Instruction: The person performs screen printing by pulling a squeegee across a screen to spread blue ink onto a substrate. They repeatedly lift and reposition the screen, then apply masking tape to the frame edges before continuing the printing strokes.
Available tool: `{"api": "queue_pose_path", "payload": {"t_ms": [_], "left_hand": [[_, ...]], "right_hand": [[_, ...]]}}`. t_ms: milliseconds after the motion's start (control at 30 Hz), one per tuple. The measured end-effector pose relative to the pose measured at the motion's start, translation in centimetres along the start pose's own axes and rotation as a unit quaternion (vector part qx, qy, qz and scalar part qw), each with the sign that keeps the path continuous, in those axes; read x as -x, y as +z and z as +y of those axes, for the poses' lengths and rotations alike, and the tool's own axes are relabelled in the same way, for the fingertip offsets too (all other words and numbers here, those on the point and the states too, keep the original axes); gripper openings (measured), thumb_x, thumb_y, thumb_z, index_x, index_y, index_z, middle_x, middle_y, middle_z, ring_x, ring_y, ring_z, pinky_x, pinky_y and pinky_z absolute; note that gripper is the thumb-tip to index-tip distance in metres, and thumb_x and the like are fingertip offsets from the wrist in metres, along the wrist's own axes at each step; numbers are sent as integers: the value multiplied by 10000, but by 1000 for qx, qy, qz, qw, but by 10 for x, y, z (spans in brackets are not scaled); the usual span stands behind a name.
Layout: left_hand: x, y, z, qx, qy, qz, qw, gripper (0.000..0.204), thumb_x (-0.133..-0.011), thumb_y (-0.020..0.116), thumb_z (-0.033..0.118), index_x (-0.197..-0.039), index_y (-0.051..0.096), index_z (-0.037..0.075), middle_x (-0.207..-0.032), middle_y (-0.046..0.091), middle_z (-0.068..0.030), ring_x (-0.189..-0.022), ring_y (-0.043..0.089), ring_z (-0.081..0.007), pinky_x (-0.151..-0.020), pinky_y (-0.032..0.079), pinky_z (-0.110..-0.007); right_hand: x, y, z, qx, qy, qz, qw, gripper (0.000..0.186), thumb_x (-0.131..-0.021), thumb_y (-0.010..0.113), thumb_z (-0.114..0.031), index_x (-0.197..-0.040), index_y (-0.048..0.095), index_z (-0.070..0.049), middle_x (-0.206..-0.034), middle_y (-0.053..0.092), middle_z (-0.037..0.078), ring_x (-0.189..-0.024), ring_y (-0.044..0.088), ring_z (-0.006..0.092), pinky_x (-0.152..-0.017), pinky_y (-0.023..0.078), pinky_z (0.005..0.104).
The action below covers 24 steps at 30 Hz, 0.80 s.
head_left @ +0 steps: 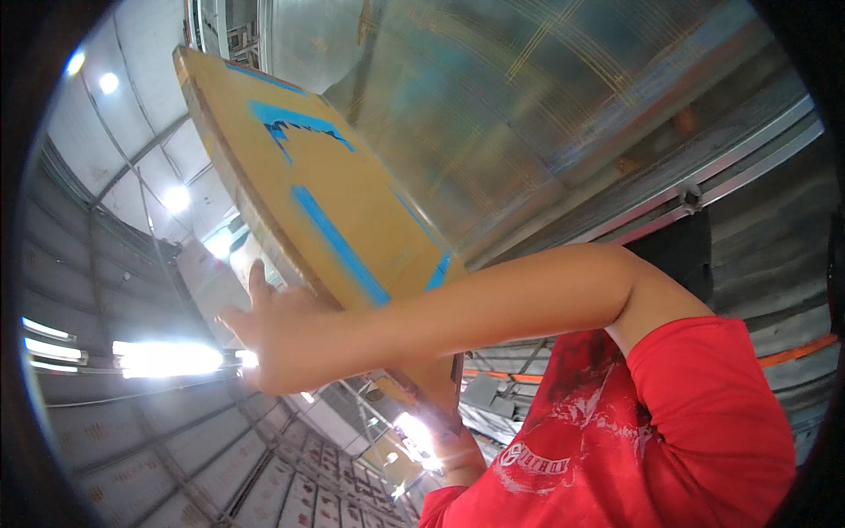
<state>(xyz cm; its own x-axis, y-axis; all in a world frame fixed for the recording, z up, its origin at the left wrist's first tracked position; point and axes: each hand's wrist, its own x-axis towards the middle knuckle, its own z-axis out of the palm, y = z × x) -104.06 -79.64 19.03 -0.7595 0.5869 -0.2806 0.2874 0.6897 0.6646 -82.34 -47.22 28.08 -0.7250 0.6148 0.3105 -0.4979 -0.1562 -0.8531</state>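
Observation:
Neither my left hand nor my right hand shows. A person in a red shirt, seen from the front, reaches one bare forearm leftward across the middle of the picture. That person's hand is beside the lower left edge of a thick tan panel, fingers partly spread and blurred. Whether it grips the panel cannot be told. The person's other hand, mostly hidden and washed out by glare, is at the panel's lower end. Blue strips, tape or paint, mark the tilted panel's face.
Behind the panel stands a large grey sheet with yellowish crossing lines and paint-like stains. A metal rail runs along its lower right edge. Bright lamps and a ribbed roof or wall fill the left side.

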Motion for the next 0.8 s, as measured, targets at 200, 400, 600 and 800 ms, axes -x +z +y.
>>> {"api": "queue_pose_path", "payload": {"t_ms": [200,400,600,800], "left_hand": [[-51,34,35,-218,173,-146,949,275,-780,667,20,-1050,713,43,-1190,687,-102,-1129,607,-221,-994,453,-349],[-45,128,28,-227,344,-178,894,292,-721,817,194,-978,718,96,-952,699,-71,-908,625,-238,-789,469,-387],[-69,186,8,-234,503,-79,828,365,-691,831,398,-803,666,93,-689,604,-53,-655,576,-271,-626,411,-400],[-86,219,13,-296,492,-41,818,619,-652,745,675,-571,541,96,-547,569,-51,-558,583,-285,-566,412,-402]], "right_hand": [[56,-71,35,-31,64,110,991,642,-836,705,-391,-1335,524,-29,-1197,587,223,-944,659,265,-778,522,359],[115,-172,93,37,145,307,940,518,-901,677,-370,-1293,580,-46,-1172,608,87,-985,583,155,-842,475,278],[129,-236,174,131,151,388,900,452,-837,732,-346,-1183,660,-63,-1015,685,71,-891,622,166,-738,484,299],[110,-232,164,146,159,401,890,339,-895,669,-223,-1174,627,-34,-858,590,-51,-670,476,21,-538,363,170]]}}
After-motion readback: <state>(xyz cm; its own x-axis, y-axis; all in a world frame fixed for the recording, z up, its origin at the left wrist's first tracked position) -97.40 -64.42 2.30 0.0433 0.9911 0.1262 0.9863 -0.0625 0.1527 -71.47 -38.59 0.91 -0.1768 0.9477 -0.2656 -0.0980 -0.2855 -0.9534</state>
